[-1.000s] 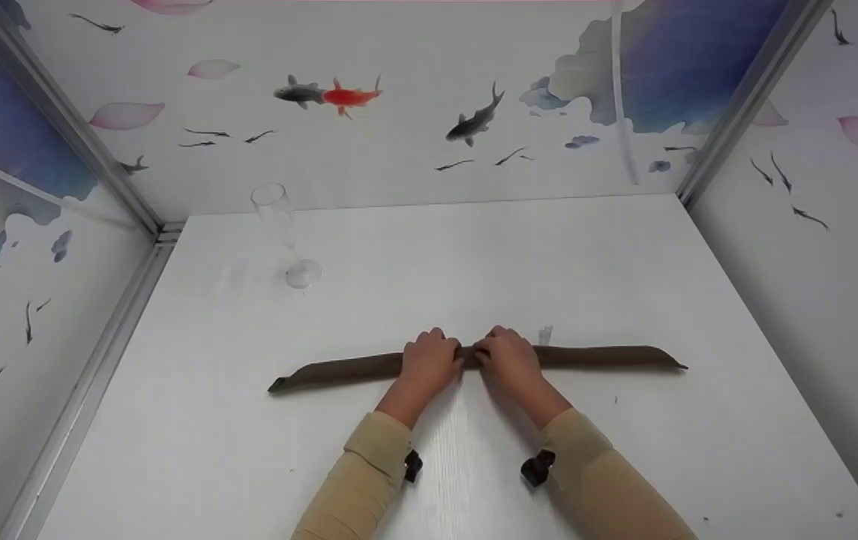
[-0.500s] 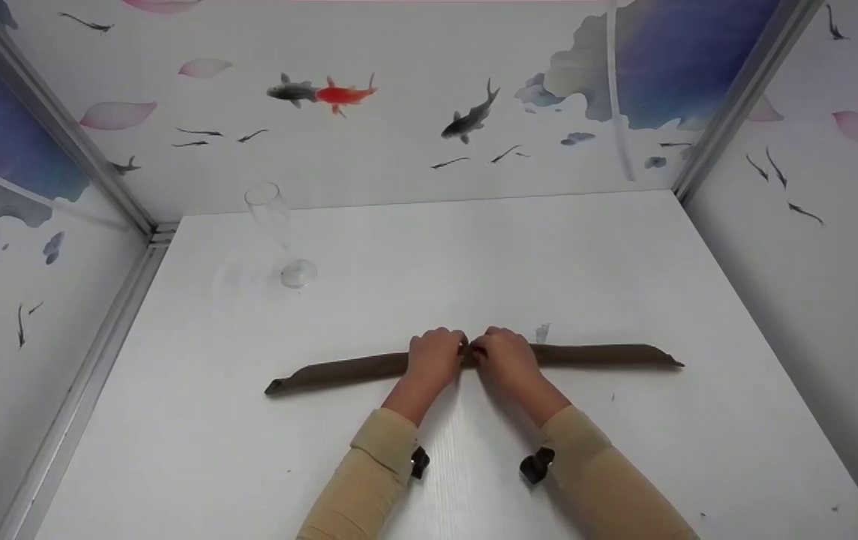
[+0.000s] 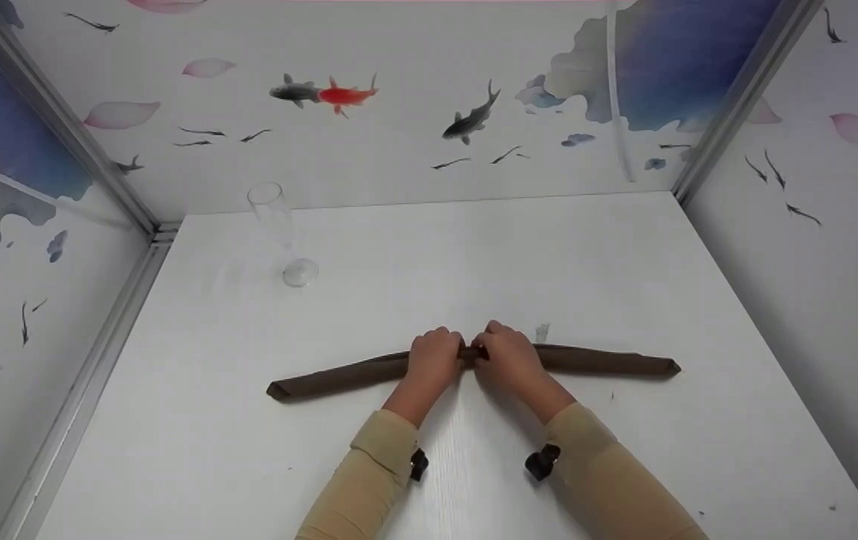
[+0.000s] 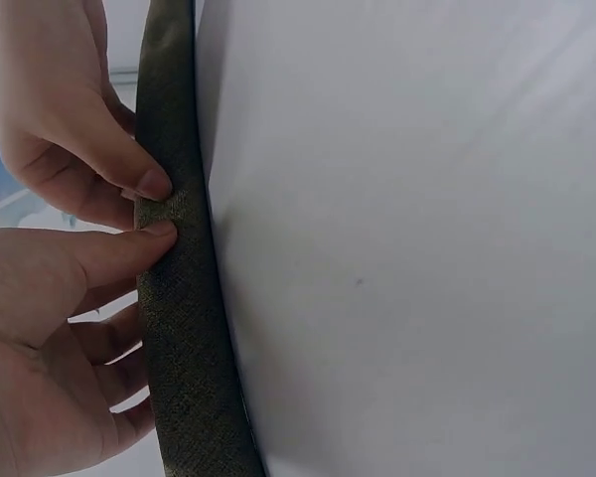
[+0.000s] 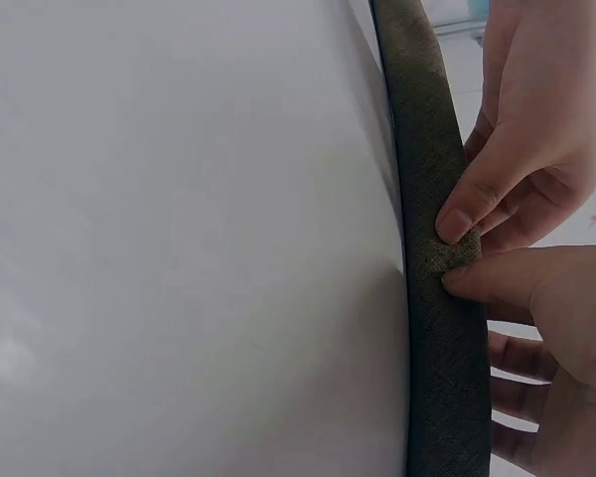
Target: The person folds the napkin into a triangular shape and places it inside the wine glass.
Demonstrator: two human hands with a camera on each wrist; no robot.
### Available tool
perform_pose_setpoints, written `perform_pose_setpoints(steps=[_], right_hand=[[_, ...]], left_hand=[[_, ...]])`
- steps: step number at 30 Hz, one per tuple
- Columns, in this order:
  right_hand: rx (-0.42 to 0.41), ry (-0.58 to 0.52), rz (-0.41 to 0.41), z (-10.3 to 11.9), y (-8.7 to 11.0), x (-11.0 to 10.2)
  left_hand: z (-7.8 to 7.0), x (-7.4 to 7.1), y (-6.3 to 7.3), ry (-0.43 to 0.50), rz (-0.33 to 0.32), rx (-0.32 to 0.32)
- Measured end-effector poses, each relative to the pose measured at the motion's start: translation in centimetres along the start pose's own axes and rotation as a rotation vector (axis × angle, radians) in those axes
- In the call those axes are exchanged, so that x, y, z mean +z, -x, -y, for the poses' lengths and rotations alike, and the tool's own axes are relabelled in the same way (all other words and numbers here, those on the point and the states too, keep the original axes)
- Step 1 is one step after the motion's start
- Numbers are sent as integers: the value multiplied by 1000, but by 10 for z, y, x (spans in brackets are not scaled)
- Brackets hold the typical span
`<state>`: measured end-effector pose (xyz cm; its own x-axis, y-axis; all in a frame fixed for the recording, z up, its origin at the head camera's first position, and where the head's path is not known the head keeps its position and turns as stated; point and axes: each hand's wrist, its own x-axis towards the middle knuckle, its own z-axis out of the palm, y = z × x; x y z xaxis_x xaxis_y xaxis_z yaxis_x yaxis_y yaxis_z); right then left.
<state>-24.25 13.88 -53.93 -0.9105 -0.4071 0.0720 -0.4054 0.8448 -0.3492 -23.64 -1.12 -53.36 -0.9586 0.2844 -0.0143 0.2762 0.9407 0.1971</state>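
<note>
A brown woven cloth [image 3: 601, 361], rolled into a long narrow strip, lies crosswise on the white table [image 3: 459, 270]. Near its middle, my left hand [image 3: 436, 367] pinches it with the thumb on the near face and fingers behind. My right hand [image 3: 508, 360] pinches the roll just beside, with a small gap between the two hands. In the left wrist view, both thumbs press on the cloth [image 4: 184, 298] close together. The right wrist view shows the same grip on the cloth [image 5: 442, 348], fingers partly hidden behind it.
A clear stemmed glass [image 3: 300, 273] stands upright at the back left of the table. A small translucent scrap [image 3: 542, 332] lies just behind the roll, right of my right hand. Printed walls [image 3: 399, 172] close in the back and both sides.
The cloth roll has turned over slightly, and both its ends now look blunter and sit a little nearer to me. My hands stay at its middle, with only slight finger shifts.
</note>
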Motion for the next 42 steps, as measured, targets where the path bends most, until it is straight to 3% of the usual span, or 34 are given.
perform_pose_setpoints(steps=[7, 11, 16, 25, 42], right_hand=[[-40, 58, -69, 3, -3, -3], [-85, 87, -166, 9, -7, -10], [-107, 106, -260, 21, -14, -23], [-42, 192, -310, 32, -22, -46], [-100, 262, -530, 53, -36, -107]], left_hand=[[2, 0, 1, -35, -65, 18], [4, -7, 2, -54, -159, 6], [8, -23, 2, -16, -279, -14], [7, -51, 0, -10, -388, -22], [-1, -110, -14, -94, -640, 63]])
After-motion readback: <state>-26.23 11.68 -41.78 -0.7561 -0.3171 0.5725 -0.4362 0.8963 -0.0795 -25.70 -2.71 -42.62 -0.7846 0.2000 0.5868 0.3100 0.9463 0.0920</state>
